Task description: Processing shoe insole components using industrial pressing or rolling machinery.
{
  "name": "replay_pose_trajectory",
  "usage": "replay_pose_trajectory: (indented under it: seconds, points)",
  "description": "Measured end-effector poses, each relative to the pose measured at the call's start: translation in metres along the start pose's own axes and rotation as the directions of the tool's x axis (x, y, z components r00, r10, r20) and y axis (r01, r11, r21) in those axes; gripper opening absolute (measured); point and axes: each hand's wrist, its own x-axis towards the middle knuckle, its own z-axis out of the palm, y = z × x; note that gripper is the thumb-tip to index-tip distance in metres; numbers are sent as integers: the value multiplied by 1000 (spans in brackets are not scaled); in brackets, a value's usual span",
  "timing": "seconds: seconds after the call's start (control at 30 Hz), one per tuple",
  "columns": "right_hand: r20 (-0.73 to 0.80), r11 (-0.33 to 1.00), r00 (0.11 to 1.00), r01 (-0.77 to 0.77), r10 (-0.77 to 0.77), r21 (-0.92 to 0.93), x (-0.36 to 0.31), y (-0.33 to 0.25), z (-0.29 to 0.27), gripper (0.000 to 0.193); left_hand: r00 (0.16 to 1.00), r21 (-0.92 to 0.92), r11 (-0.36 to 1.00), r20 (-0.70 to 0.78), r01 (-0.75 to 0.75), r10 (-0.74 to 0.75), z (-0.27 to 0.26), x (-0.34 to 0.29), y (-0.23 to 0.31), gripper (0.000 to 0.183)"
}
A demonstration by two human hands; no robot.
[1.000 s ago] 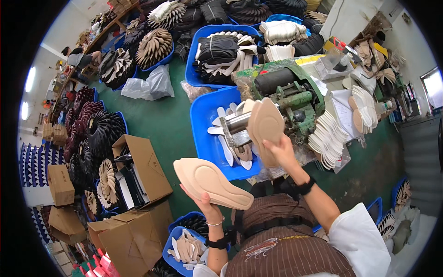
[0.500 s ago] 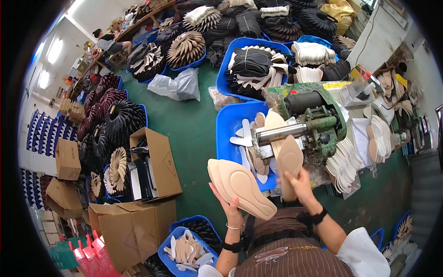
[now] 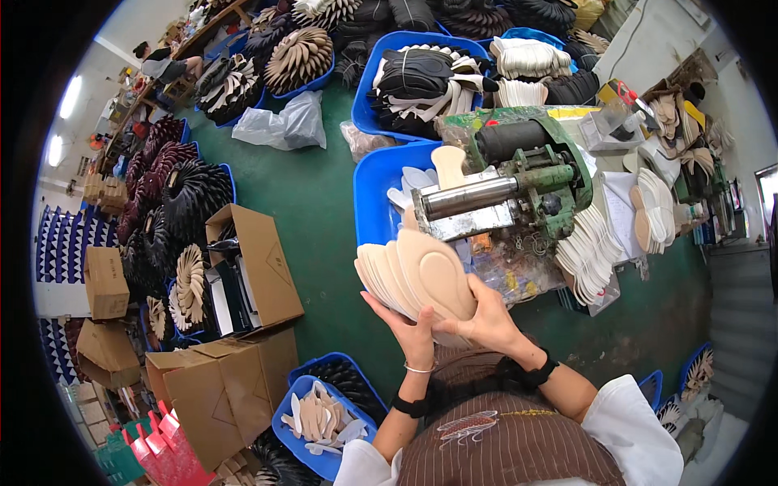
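A fanned stack of beige shoe insoles (image 3: 433,271) is held between both my hands, in front of the machine. My left hand (image 3: 408,330) supports it from below on the left, thumb against the lower edge. On the right side, my right hand (image 3: 485,320) grips the stack's lower end. Just beyond the stack stands a green machine (image 3: 531,174) with a shiny metal roller (image 3: 466,198). One beige insole (image 3: 448,166) pokes up behind the roller. A blue bin (image 3: 374,190) holding white pieces sits at the machine's left.
White insoles (image 3: 592,255) fan out on the bench right of the machine. Behind stands another blue bin (image 3: 365,113) of black and white insoles. Cardboard boxes (image 3: 215,397) and a blue tub of beige pieces (image 3: 324,466) are at lower left. A seated person (image 3: 166,69) is far left.
My right hand has brought its insole over from the machine side to the stack in my left hand. Both hands now hold the stack together. The view has shifted slightly.
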Motion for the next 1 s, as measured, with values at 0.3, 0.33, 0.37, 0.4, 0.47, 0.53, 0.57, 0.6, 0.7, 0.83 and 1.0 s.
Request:
replay_pose_trajectory:
  seconds: [0.3,0.33,0.37,0.4,0.47,0.53,0.57,0.6,0.7,0.83,1.0]
  points:
    - [-278,903,951,-2,134,429,-15,34,-16,58,998,124,992,-54,-12,19,-2,5,-19,92]
    - [-279,878,951,15,136,478,-18,42,-21,55,999,126,992,-52,-8,14,-6,6,-18,92]
    - [-269,887,956,19,119,461,-21,50,-24,49,996,42,999,-92,21,-17,-10,8,-16,89]
    - [-269,886,955,16,124,464,-25,64,-24,49,991,-42,998,-128,45,-50,-15,10,-15,86]
    - [-228,879,953,-69,197,471,-29,94,-21,44,989,-59,997,-134,48,-56,-21,16,-11,83]
    - [-265,886,936,-92,233,454,-13,119,-15,41,987,-72,995,-141,70,-79,-24,19,-3,88]
    - [-299,892,917,-116,265,436,-3,128,-16,39,988,-70,996,-139,51,-61,-28,22,-8,88]
    - [-292,890,918,-120,268,441,15,124,-19,39,988,-64,997,-144,52,-61,-31,22,-5,88]
    - [-291,895,939,-36,182,445,41,90,-30,47,989,-109,991,-124,73,-86,-33,18,7,88]
    - [-402,939,911,58,89,339,7,71,-15,42,988,-180,979,-101,97,-117,-43,14,4,88]
    - [-340,979,939,15,57,204,13,125,-3,51,990,-224,967,-44,119,-132,-39,9,-9,88]
